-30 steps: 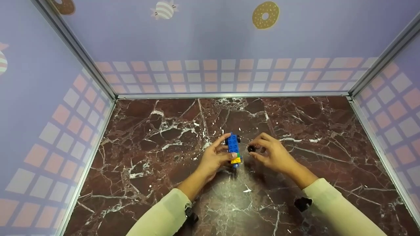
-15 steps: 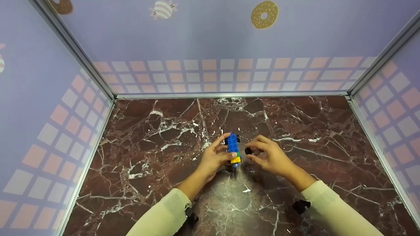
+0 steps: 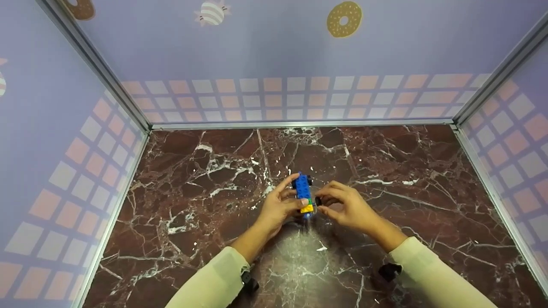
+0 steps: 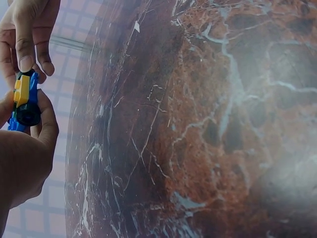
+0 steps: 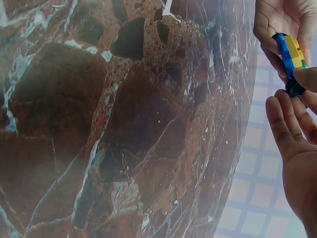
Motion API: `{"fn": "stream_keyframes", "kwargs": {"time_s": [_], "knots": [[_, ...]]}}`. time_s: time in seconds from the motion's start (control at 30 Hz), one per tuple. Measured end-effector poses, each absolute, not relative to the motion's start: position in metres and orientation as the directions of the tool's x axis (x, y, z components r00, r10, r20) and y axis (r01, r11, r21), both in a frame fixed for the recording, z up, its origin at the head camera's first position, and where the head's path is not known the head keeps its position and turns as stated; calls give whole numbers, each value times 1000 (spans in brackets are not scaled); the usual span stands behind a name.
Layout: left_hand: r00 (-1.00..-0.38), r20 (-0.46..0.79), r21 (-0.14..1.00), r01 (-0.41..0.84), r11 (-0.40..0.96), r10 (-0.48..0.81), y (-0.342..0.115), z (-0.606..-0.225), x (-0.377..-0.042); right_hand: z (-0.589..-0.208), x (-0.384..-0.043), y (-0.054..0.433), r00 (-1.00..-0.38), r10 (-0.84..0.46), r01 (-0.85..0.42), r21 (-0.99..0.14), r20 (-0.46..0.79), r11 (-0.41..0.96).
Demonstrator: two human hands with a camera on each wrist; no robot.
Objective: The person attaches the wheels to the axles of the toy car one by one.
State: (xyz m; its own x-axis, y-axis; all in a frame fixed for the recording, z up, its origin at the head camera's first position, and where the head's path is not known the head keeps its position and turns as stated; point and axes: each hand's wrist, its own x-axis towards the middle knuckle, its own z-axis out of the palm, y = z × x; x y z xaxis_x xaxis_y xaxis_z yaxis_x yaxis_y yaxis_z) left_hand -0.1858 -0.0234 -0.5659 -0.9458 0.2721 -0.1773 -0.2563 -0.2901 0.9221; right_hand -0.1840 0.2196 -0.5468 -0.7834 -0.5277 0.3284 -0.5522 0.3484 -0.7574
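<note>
My left hand (image 3: 277, 210) grips a small toy car of building bricks (image 3: 302, 187), blue along most of its length, with yellow and green bricks near the end closest to me. Black wheels sit at its far end, and the left wrist view shows another wheel (image 4: 28, 115) near the yellow brick (image 4: 22, 90). From the right, my right hand (image 3: 353, 206) pinches a loose-looking black wheel (image 3: 318, 201) between thumb and fingers, right against the car's side. In the right wrist view that wheel (image 5: 294, 87) meets the blue base (image 5: 284, 52); whether it is seated cannot be told.
Both hands are above a dark red marbled tabletop (image 3: 205, 179) with white veins. Purple panels with pink and white squares (image 3: 274, 100) enclose the back and sides, joined by metal rails (image 3: 299, 125). A small white scrap or mark (image 3: 322, 249) shows on the tabletop.
My right hand has moved left with the black wheel, from a gap beside the car to its side. The left hand and the car have stayed almost still.
</note>
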Motion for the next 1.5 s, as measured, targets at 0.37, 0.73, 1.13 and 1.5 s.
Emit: {"fn": "stream_keyframes", "kwargs": {"time_s": [0.37, 0.73, 1.13, 1.5], "knots": [[-945, -183, 916, -264, -302, 271, -25, -564, -184, -549, -184, 217, -776, -535, -550, -774, 333, 315], [-946, -173, 913, -259, -316, 275, -25, -562, -185, -549, -183, 217, -788, -537, -520, -793, 301, 319], [-947, -171, 918, -253, -305, 271, -25, -565, -183, -547, -183, 216, -795, -527, -526, -774, 301, 352], [-947, -175, 916, -258, -309, 271, -24, -566, -184, -549, -184, 217, -782, -494, -588, -712, 379, 384]]}}
